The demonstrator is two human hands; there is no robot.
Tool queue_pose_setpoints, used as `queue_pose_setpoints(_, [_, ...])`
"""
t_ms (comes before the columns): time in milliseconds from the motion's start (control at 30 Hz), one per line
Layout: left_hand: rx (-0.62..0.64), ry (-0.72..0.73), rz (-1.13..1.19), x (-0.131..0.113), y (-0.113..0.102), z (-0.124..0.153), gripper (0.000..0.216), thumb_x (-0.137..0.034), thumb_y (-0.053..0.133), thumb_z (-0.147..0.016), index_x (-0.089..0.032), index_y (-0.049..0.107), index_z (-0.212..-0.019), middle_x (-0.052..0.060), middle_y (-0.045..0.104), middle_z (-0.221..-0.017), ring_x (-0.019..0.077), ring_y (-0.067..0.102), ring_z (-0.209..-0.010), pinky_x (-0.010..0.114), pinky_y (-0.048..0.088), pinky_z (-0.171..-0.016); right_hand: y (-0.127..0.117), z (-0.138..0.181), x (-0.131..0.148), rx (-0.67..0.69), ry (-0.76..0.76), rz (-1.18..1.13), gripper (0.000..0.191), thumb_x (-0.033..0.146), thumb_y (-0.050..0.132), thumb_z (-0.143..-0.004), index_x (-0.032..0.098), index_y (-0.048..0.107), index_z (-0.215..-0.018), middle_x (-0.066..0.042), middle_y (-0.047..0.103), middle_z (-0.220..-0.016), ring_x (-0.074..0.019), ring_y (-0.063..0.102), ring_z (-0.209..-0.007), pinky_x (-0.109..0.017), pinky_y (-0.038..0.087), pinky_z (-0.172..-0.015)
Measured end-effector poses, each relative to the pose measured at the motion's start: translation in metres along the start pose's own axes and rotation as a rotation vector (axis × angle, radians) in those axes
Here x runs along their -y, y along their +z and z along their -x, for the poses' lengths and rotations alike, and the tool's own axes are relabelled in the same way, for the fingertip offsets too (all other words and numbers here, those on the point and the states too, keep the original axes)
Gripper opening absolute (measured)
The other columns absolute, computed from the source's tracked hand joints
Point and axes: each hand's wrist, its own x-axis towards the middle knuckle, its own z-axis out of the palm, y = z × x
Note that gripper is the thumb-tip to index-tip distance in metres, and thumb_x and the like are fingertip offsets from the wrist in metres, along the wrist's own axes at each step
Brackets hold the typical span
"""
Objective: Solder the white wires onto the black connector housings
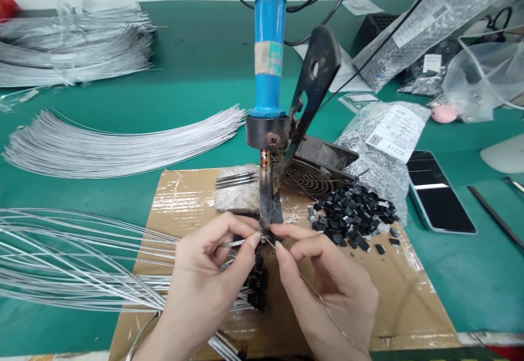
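A soldering iron (269,28) with a blue handle hangs tip-down in a black metal stand (315,72). Just left of its tip, my left hand (208,274) is closed in a pinch on a white wire (234,244); its end is mostly hidden by the fingertips. From the right, my right hand (331,279) pinches a thin solder wire (327,311), whose end reaches the tip. Below the fingertips lie wires ending in black connectors (257,284). Loose black connectors (354,214) form a pile to the right.
Cardboard (393,306) covers the green table (196,91). White wire bundles (123,151) lie at left. Behind the connector pile are a small fan (315,178) and a plastic bag (379,137). A phone (442,192) rests at right.
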Motion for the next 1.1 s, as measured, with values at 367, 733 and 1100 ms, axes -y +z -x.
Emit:
queue_pose_setpoints(367, [0.026, 0.01, -0.019, 0.0007, -0.0003, 0.0005, 0.017, -0.009, 0.072, -0.088, -0.023, 0.074, -0.079, -0.005, 0.077, -0.083, 0.0069, 0.07, -0.07, 0.009, 0.052, -0.064, 0.0, -0.0001, 0.0002, 0.001, -0.04, 0.049, 0.02, 0.007, 0.07, -0.091, 0.023, 0.064, -0.081, -0.003, 0.083, -0.112, -0.0157, 0.08, -0.098, -0.023, 0.06, -0.089])
queue_pose_setpoints(733, [0.022, 0.01, -0.061, -0.002, 0.0001, 0.0014, 0.014, -0.012, 0.071, -0.089, -0.021, 0.075, -0.079, -0.001, 0.077, -0.082, 0.01, 0.069, -0.067, 0.013, 0.053, -0.06, 0.0017, -0.0001, 0.0003, -0.018, -0.074, 0.036, 0.019, 0.004, 0.071, -0.089, 0.022, 0.067, -0.083, -0.006, 0.083, -0.109, -0.0175, 0.081, -0.096, -0.026, 0.063, -0.087])
queue_pose_setpoints(1100, [0.015, 0.017, -0.086, -0.0023, 0.001, 0.0012, 0.012, -0.016, 0.072, -0.088, -0.021, 0.075, -0.077, 0.001, 0.078, -0.079, 0.0125, 0.07, -0.066, 0.016, 0.053, -0.058, 0.0031, -0.0001, -0.0034, -0.023, -0.125, 0.041, 0.021, 0.001, 0.071, -0.088, 0.021, 0.067, -0.084, -0.002, 0.083, -0.109, -0.0121, 0.08, -0.096, -0.019, 0.061, -0.089])
